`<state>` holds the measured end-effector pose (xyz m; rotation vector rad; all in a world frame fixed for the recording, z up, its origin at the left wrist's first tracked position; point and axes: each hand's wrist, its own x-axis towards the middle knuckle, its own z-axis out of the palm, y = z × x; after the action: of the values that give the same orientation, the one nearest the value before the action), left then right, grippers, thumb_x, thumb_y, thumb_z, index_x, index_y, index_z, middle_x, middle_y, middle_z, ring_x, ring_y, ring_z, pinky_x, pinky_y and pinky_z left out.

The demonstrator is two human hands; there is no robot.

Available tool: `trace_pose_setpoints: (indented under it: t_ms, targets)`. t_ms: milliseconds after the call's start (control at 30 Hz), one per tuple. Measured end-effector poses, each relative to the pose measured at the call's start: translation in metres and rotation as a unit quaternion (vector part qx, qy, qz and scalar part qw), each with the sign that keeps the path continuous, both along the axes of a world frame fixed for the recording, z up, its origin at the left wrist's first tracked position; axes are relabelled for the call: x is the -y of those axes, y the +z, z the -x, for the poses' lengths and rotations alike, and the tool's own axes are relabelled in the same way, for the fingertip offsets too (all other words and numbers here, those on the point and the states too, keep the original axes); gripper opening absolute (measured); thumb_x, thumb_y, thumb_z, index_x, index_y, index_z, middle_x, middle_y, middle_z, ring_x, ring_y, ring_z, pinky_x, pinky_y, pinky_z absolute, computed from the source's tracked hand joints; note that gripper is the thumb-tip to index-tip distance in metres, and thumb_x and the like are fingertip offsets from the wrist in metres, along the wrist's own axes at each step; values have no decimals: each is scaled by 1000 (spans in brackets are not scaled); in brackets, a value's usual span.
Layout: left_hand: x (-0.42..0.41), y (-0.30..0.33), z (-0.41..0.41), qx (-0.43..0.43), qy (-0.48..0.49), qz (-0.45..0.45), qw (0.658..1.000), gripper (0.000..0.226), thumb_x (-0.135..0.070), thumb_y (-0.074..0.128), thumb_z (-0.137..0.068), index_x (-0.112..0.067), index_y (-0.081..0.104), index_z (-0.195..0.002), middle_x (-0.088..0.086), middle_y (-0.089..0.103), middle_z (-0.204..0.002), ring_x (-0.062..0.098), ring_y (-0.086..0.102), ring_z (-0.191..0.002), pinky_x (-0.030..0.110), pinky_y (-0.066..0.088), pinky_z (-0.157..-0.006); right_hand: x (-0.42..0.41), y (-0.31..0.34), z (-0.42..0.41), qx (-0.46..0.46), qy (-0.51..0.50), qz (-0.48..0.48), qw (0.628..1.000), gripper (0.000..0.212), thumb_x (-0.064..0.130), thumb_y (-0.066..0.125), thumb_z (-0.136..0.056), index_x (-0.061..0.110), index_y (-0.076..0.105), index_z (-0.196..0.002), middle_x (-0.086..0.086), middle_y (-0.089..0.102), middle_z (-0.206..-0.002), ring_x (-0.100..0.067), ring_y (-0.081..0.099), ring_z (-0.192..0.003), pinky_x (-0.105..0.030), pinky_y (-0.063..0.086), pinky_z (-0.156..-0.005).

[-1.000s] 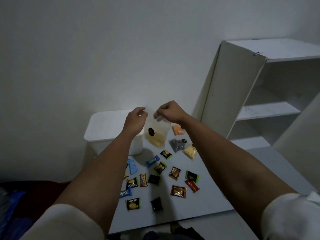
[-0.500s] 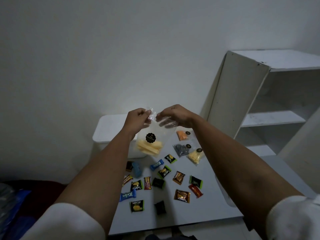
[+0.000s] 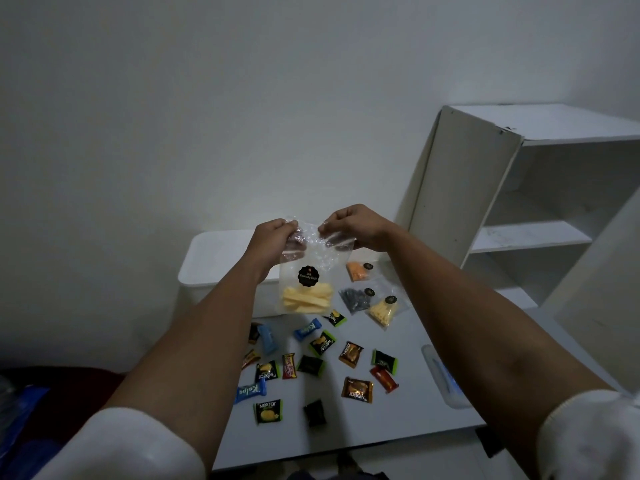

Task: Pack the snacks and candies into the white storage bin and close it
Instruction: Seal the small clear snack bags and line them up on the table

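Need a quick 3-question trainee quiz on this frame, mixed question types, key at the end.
1. True or false: both hands hold the top edge of the clear bag of yellow sticks.
2. The white storage bin is: A) lid on, B) open, C) tipped over.
3. How many small clear snack bags lie on the table right of the held bag?

Key:
1. True: left hand and right hand pinch it.
2. A.
3. Three: the orange bag, the dark bag, the yellow bag.
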<state>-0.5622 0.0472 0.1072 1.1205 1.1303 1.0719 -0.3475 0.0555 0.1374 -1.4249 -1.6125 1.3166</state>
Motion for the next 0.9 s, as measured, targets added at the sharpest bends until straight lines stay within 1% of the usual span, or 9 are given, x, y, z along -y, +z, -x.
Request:
trace_pose_setpoints:
  t_ms: [67, 133, 267, 367, 500, 633, 733, 800, 900]
  targets:
    - [1, -1, -4, -5, -8, 0, 1000, 21, -21, 61, -100, -2, 68, -103, 14, 71, -88, 24, 75, -74, 40, 64, -74, 3, -1, -4, 6, -4, 0, 1000, 13, 17, 71, -91, 9, 76, -100, -7, 79, -101, -20, 76, -90, -46, 56, -94]
    - [3, -4, -10, -9, -19, 3, 1000, 19, -22, 59, -101, -4, 67, -100, 13, 71, -88, 24, 74, -76, 42, 64, -78, 8, -4, -8, 10, -13, -1, 1000, 11, 19, 76, -89, 11, 75, -96, -7, 79, -98, -20, 76, -87, -44, 58, -90]
    - [7, -11, -23, -39, -46, -4, 998, 19, -23, 58, -102, -6, 67, -100, 9, 71, -88, 21, 73, -81, 39, 63, -82, 19, -12, -22, 12, -40, 2, 999, 30, 23, 83, -83, 5, 72, -105, -11, 79, -96, -21, 75, -82, -34, 58, -73]
    - [10, -15, -36, -69, -69, -19, 995, 18, -23, 57, -102, -10, 66, -93, 4, 71, -83, 16, 73, -79, 35, 63, -79, 25, -18, -34, 28, -50, 7, 998, 24, 25, 83, -82, 9, 77, -99, -7, 79, -90, -16, 74, -74, -32, 56, -70]
    - [15, -18, -53, -118, -88, -37, 988, 21, -24, 58, -102, -10, 67, -89, 4, 71, -80, 14, 71, -75, 35, 61, -81, 29, -19, -45, 47, -43, 1, 998, 25, 22, 81, -83, 3, 78, -99, -5, 77, -83, -9, 66, -60, -21, 49, -53]
    - [14, -17, -69, -135, -73, -49, 987, 23, -25, 58, -101, -12, 65, -84, 6, 71, -84, 14, 69, -73, 34, 62, -78, 26, -18, -58, 18, -19, 11, 1000, 24, 14, 78, -86, -3, 76, -103, -12, 75, -90, -14, 70, -71, -24, 56, -63]
    - [14, -14, -82, -131, -53, -39, 989, 21, -24, 58, -100, -14, 64, -83, 5, 69, -82, 13, 69, -71, 27, 60, -66, 19, -20, -67, 13, 3, 18, 1000, 20, 10, 72, -90, -3, 75, -104, -8, 74, -85, -13, 69, -70, -25, 56, -64]
    - [15, -12, -91, -128, -47, -25, 990, 18, -23, 59, -99, -14, 65, -84, 3, 68, -79, 11, 68, -68, 23, 56, -59, 15, -21, -75, 10, 20, 28, 999, 15, 5, 67, -91, -3, 74, -102, -4, 72, -76, -12, 66, -64, -27, 54, -64]
    - [18, -12, -107, -134, -65, 7, 989, 14, -22, 58, -95, -14, 68, -90, 6, 68, -85, 15, 68, -73, 28, 60, -64, 11, -22, -87, 19, 52, 35, 998, 10, 4, 66, -89, 2, 73, -95, 0, 69, -66, -11, 61, -59, -28, 51, -65]
